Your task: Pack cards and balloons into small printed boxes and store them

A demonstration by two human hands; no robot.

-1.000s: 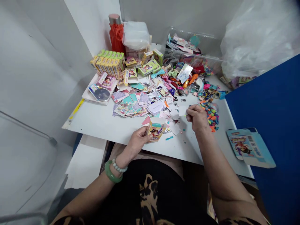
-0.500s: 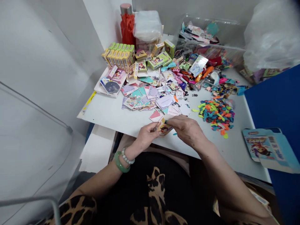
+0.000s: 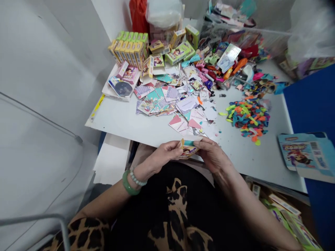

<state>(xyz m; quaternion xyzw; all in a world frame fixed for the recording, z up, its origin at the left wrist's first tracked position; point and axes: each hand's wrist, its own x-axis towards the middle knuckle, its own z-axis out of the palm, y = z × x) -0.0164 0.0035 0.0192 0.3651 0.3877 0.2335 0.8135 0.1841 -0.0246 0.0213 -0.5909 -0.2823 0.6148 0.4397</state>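
A small yellow printed cardboard box (image 3: 188,152) is held between both hands at the table's front edge, its top flap raised and something teal showing inside the opening. My left hand (image 3: 166,153) grips the left side of the box, thumb across its front. On the other side, my right hand (image 3: 210,151) is closed on the box's upper right corner. Just beyond the hands lie loose printed cards (image 3: 180,123) with pink and white faces. The fingers behind the box are hidden.
Yellow and green boxes (image 3: 131,48) stand in rows at the back left. A heap of cards (image 3: 157,101) covers the middle. Colourful balloon-like pieces (image 3: 247,118) are piled on the right, near a blue flattened carton (image 3: 300,153). Green boxes (image 3: 290,219) lie below the table.
My right hand has shifted from over the box's opening to its right side. The box now faces me more, with its teal inside visible. The view has tilted downward.
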